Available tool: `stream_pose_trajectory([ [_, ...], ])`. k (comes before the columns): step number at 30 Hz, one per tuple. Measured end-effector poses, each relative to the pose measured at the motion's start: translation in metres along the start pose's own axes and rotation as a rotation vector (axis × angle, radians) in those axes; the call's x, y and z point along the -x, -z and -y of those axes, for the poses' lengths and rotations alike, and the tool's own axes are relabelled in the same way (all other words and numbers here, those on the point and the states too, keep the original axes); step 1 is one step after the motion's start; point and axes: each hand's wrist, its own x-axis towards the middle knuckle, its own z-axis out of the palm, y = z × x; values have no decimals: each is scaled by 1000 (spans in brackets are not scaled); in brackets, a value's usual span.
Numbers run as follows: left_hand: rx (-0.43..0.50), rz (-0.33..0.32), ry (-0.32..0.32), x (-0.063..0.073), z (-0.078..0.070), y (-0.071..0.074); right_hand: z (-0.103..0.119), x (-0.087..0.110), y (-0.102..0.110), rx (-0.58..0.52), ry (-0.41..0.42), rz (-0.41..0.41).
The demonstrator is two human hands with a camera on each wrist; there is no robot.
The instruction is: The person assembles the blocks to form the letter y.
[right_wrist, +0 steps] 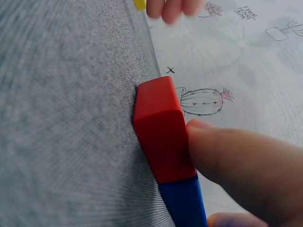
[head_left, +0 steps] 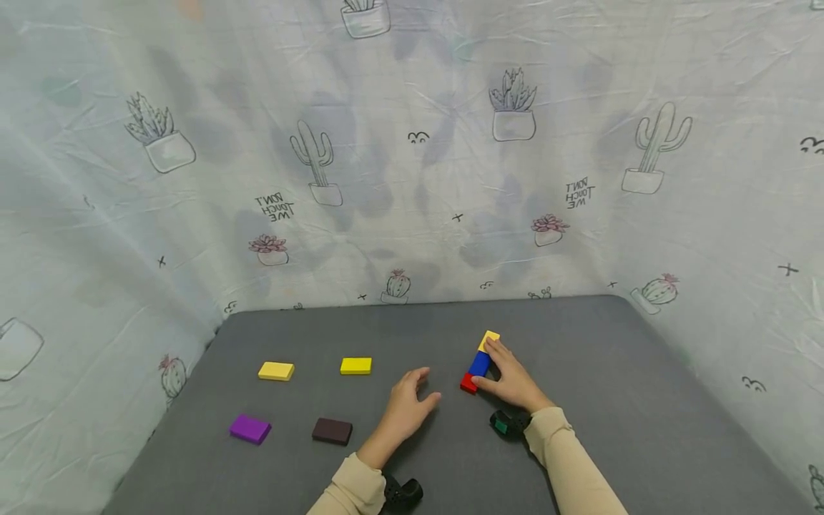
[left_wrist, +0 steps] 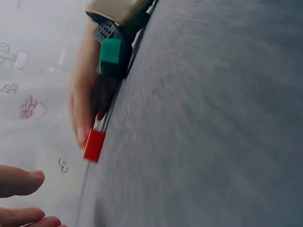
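A row of three blocks lies end to end on the grey table: a red block point(head_left: 468, 383) nearest, a blue block point(head_left: 480, 363) in the middle, a yellow block point(head_left: 492, 335) at the far end. My right hand point(head_left: 515, 379) reaches over the row from the right. Its thumb point(right_wrist: 222, 146) touches the red block near the blue one, and its fingertips rest at the yellow block. To the left of the row is my left hand point(head_left: 407, 406), thumb and fingers apart, with nothing between them. Part of the blue and yellow blocks is hidden by the right hand.
Left of the left hand lie a pale yellow block point(head_left: 276, 371), a bright yellow block point(head_left: 356, 366), a purple block point(head_left: 250, 429) and a dark brown block point(head_left: 332, 431). Black wrist devices sit under both wrists. A printed cloth point(head_left: 412, 179) hangs behind the table point(head_left: 399, 329) and at its sides.
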Motion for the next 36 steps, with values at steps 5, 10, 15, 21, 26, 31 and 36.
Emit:
stream_pose_trajectory([
  [5,-40,-11,7,18,6,24,-2,-2,-1,-7,12,3],
  [10,-122,-52,46,35,10,43,-2,-2,0,-13,13,6],
  [15,-197,-121,85,51,14,62,-1,-3,1,-2,14,11],
  [21,-239,-199,148,70,23,80,0,-3,2,-3,12,21],
  [26,-243,-244,183,80,30,89,-1,-2,4,-6,10,15],
  [31,-232,-260,227,88,37,94,1,-1,4,0,7,19],
  [36,-247,-247,279,95,43,99,2,-1,2,2,4,27],
])
